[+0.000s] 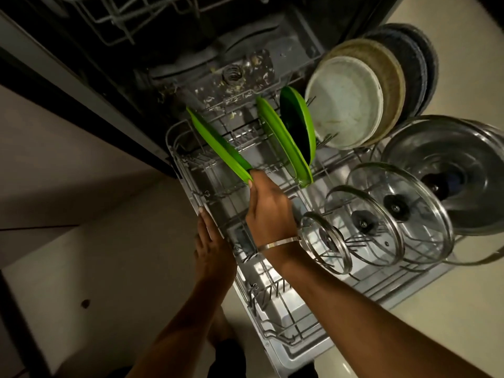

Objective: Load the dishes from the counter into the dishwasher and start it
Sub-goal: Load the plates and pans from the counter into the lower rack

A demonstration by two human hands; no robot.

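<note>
The dishwasher's lower rack is pulled out over the open door. My right hand pinches the near edge of a green plate that stands tilted on edge in the rack's left rows. Two more green plates stand upright further right. My left hand lies with straight fingers along the rack's left rim. A white plate, a tan one and dark ones stand at the rack's far right.
Three glass lids and a steel lid stand in the near right rows. The upper rack sits inside the tub at the top. Food scraps lie on the tub floor. Pale cabinets stand on the left.
</note>
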